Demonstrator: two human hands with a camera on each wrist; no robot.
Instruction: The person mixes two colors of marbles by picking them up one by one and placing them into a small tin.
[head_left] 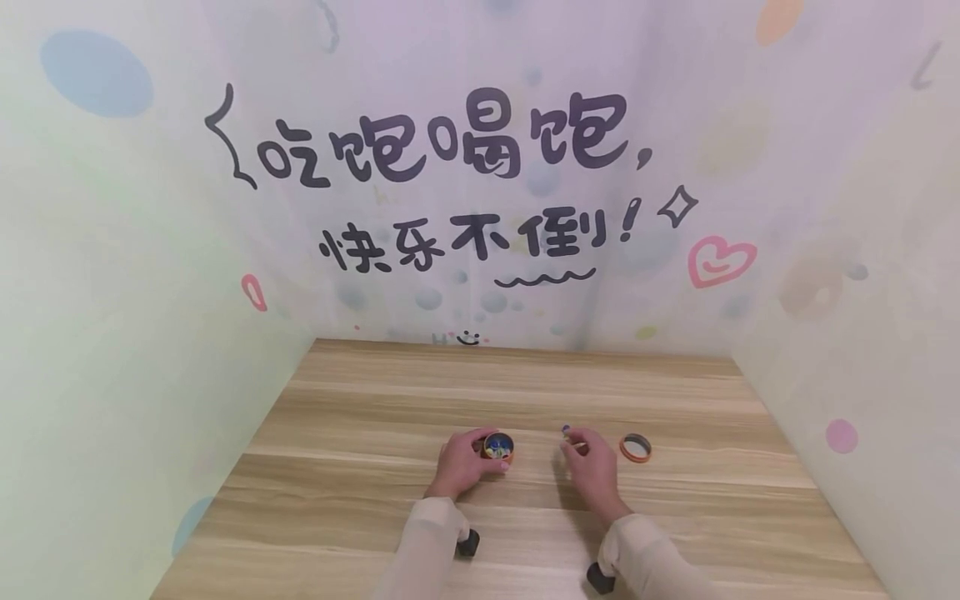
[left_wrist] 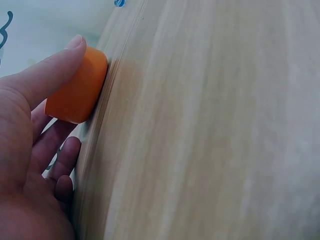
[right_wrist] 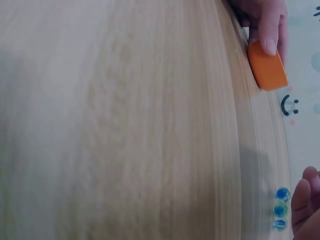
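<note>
My left hand (head_left: pixel 462 463) grips a small round orange tin (head_left: pixel 498 446) that stands on the wooden table (head_left: pixel 375 517); small blue and yellow pieces lie inside it. In the left wrist view my thumb (left_wrist: pixel 45 80) lies over the tin's orange wall (left_wrist: pixel 77 90), with the other fingers curled behind it. To the tin's right, my right hand (head_left: pixel 592 465) has its fingers curled and pinches small blue beads (head_left: pixel 566 430). The right wrist view shows the beads (right_wrist: pixel 281 209) in a short row at my fingertips (right_wrist: pixel 304 197), and the tin (right_wrist: pixel 267 67) farther off.
An orange ring-shaped lid (head_left: pixel 635 447) lies flat on the table just right of my right hand. Printed walls close the table in at the back (head_left: pixel 480 250), left and right. Bare wood stretches in front of and behind my hands.
</note>
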